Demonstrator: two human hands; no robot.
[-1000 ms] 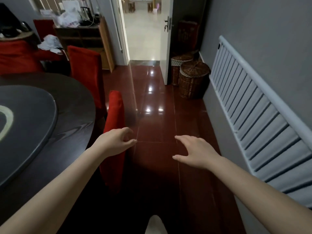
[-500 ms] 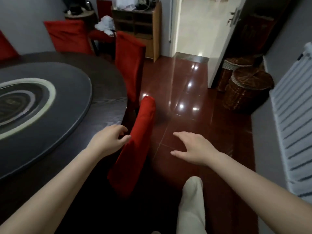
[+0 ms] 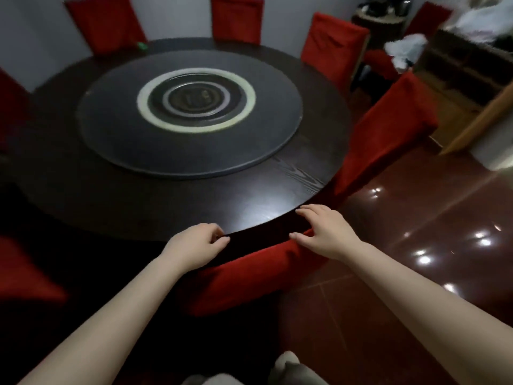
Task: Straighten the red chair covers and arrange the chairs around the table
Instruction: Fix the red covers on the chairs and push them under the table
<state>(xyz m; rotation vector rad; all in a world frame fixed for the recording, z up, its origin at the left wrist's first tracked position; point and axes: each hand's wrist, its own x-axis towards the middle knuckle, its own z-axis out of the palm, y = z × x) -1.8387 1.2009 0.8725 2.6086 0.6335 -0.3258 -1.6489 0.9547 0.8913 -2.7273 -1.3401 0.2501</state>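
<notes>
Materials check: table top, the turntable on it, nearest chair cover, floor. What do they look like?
Table top: dark-stained wood with a low sheen; grain lines show.
Turntable: probably tinted glass, smooth and grey; pale rings seem to show through, but blur leaves it open.
Chair cover: red fabric, matte, with soft folds.
Floor: glossy dark red tile, with grout lines and sharp light reflections.

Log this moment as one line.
phase: reaching red chair cover | left hand: curled, grip unclear | right hand: open at cover's corner | table: near cover
</notes>
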